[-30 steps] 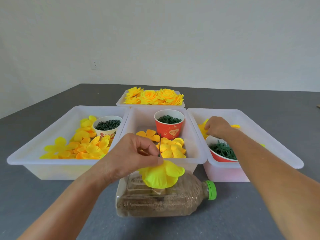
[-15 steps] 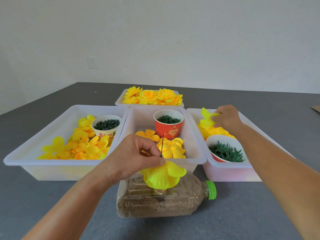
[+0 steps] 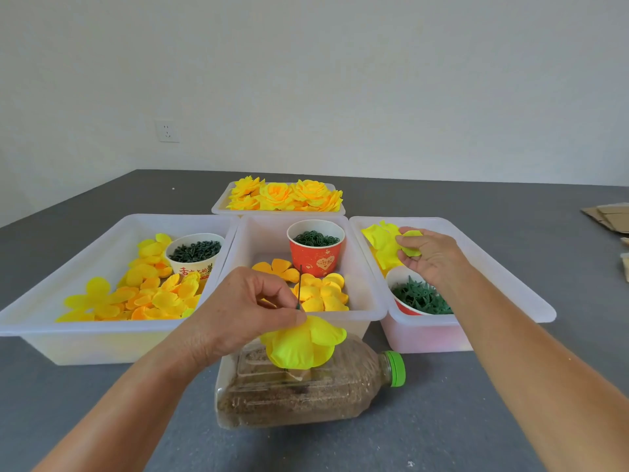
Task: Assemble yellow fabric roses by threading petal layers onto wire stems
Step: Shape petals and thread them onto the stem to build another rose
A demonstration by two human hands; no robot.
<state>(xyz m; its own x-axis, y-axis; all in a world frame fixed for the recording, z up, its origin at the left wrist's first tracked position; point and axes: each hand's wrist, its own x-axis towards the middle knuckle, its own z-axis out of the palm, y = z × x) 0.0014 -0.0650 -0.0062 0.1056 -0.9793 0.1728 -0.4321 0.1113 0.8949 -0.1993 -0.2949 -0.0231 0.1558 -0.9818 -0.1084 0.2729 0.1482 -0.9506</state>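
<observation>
Left hand (image 3: 245,311): grip clamped on wire stem (image 3: 299,287), yellow petal layer (image 3: 304,345) just below fingers, over bottle (image 3: 306,390) near desk's (image 3: 476,420) front edge. Right hand (image 3: 430,255): grip pinching loose petal (image 3: 410,241) above right bin (image 3: 510,267); open desk rightward.

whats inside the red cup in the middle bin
The red cup in the middle bin holds small dark green rings, heaped to the rim. Anything beneath that top layer is hidden.

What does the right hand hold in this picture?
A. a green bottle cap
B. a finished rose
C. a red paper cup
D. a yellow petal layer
D: the right hand pinches a yellow petal layer above the right tray, beside more loose petals.
</observation>
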